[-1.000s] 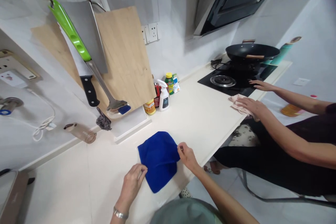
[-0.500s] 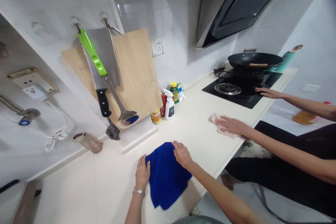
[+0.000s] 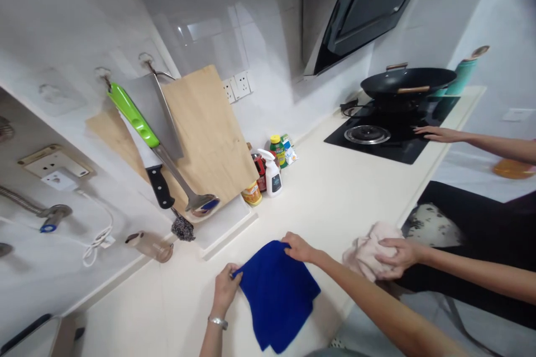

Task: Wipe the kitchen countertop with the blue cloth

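A dark blue cloth [image 3: 280, 295] is spread over the white countertop [image 3: 201, 301] in front of me. My left hand [image 3: 226, 290], with a silver bracelet at the wrist, pinches the cloth's upper left corner. At the top right corner, my right hand [image 3: 298, 247] grips the same cloth between thumb and fingers. Beside my right arm, a co-worker's hand [image 3: 400, 256] holds a pale pink cloth [image 3: 368, 248] at the counter's front edge. The co-worker's other hand [image 3: 438, 134] rests by the black cooktop [image 3: 402, 148].
A spray bottle [image 3: 273, 175] and several small containers stand against the wall. Cutting boards [image 3: 213, 134], a cleaver and a green-handled ladle [image 3: 134, 114] hang at left. A wok [image 3: 408, 85] sits on the cooktop. A clear brownish cup [image 3: 153, 246] stands near the back left.
My fingers have gone from lying on the blue cloth to pinching its two upper corners. The co-worker's pink cloth has come nearer, off the countertop's middle to its front edge, now bunched in the hand.
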Tool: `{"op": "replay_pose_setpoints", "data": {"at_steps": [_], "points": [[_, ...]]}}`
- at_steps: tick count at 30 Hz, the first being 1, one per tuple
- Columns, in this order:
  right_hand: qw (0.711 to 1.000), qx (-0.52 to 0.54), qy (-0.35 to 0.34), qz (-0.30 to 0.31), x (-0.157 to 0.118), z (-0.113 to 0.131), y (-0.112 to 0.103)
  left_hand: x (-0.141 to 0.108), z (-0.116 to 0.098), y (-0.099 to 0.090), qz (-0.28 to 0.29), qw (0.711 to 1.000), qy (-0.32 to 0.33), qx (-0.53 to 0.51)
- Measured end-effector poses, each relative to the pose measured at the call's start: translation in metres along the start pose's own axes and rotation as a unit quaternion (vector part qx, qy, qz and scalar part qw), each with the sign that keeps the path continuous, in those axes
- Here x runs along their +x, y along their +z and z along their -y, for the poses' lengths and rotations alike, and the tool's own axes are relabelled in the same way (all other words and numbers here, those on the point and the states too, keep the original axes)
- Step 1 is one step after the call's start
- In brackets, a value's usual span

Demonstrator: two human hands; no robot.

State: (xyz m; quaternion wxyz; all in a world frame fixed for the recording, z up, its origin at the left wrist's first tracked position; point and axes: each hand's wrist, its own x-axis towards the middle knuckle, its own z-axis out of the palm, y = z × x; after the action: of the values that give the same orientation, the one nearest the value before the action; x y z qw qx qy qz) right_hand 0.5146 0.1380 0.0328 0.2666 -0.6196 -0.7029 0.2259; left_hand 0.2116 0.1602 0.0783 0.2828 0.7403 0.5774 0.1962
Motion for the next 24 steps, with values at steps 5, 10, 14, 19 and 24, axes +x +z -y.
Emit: {"op": "replay_pose_setpoints", "data": {"at_steps": [5, 10, 14, 19, 24], "points": [[0.992, 0.076, -0.084, -0.054, -0.006, 0.017, -0.08, 0.008, -0.041, -0.048, -0.087, 0.994, 0.044, -0.039], [0.965, 0.116, -0.175, -0.156, -0.011, 0.045, -0.145, -0.002, -0.09, -0.085, -0.179, 0.974, 0.138, -0.011], [0.955, 0.102, -0.2, -0.192, -0.041, 0.03, -0.128, -0.031, -0.089, -0.064, -0.122, 0.971, 0.202, 0.038], [0.991, 0.006, -0.134, -0.008, -0.121, -0.032, -0.056, -0.101, -0.041, 0.004, 0.095, 0.974, 0.183, 0.093], [0.999, -0.011, -0.051, 0.01, -0.153, -0.044, -0.033, -0.142, -0.012, 0.024, 0.203, 0.971, 0.107, 0.065]]}}
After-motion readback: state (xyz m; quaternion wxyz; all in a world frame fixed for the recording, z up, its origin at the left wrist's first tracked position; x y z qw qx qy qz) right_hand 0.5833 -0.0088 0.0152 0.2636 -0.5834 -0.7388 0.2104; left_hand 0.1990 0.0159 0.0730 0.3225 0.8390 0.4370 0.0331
